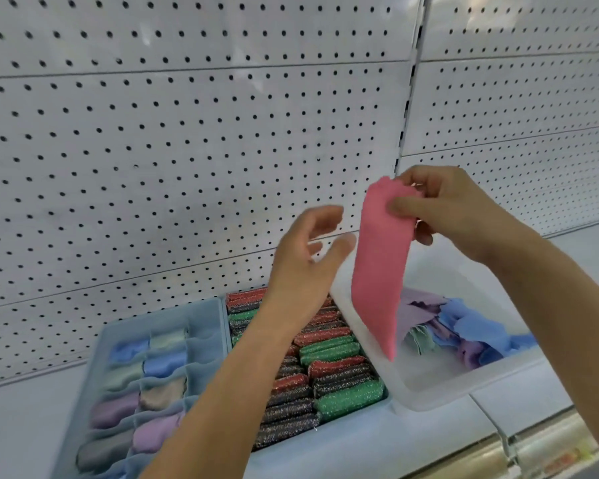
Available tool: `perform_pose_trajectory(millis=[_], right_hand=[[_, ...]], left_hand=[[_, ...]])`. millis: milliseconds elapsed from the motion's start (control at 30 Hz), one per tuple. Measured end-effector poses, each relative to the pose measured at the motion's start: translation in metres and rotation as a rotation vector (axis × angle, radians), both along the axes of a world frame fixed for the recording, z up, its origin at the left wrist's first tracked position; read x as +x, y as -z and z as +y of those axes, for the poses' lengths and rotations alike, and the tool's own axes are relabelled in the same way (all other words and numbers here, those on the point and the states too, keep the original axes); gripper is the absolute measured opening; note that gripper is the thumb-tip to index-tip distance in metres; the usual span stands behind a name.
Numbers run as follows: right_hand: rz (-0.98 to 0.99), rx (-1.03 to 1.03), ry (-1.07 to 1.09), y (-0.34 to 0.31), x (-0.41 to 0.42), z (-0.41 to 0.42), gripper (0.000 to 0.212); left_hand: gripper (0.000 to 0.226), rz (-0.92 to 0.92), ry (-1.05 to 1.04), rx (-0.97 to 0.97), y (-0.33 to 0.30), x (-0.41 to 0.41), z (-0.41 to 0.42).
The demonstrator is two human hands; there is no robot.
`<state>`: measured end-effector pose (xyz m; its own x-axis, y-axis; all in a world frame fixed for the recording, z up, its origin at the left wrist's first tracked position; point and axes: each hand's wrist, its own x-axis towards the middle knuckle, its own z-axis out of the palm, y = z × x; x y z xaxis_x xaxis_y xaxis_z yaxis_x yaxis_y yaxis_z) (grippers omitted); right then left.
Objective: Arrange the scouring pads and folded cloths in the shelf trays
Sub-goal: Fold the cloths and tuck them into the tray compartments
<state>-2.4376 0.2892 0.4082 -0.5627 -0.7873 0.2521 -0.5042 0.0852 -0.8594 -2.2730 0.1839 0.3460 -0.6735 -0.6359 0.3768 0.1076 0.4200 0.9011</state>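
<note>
Right grip [440,209] pinching pink cloth [381,271], left grip [308,250] open and empty, scouring pads [325,368] partly hidden

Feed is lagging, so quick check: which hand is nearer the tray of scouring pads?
Left. The left hand hangs open directly above the tray of scouring pads. The right hand is higher and further right, pinching the pink cloth over the clear bin.

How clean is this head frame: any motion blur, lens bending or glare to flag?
Head view: the left hand and divided tray are smeared by motion blur; the right hand holding the pink cloth is slightly soft; pegboard lines bow from wide-angle distortion; lighting is flat, with mild glare on the metal shelf edge.
</note>
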Motion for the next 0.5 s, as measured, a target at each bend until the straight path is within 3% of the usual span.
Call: perform_pose_trajectory(millis=[100, 233, 300, 400, 500], right_hand=[[-0.102, -0.097, -0.038, -0.013, 0.032, -0.010, 0.021], [-0.254, -0.171, -0.126, -0.018, 0.071, -0.023, 0.019], [-0.331, -0.128, -0.215, -0.018, 0.081, -0.025, 0.019], [-0.281, -0.094, -0.291, -0.020, 0.090, -0.029, 0.022], [-0.176, -0.186, -0.223, -0.019, 0.091, -0.032, 0.028]], left_hand=[[0.015, 0.188, -0.026, 0.039, -0.021, 0.015, 0.004], [0.043, 0.136, 0.042, 0.069, -0.023, 0.030, 0.003], [0.036, 0.160, -0.012, 0.089, -0.024, 0.035, -0.002], [0.014, 0.182, -0.053, 0.192, -0.026, 0.051, -0.017], [0.019, 0.188, -0.048, 0.314, -0.024, 0.065, -0.032]])
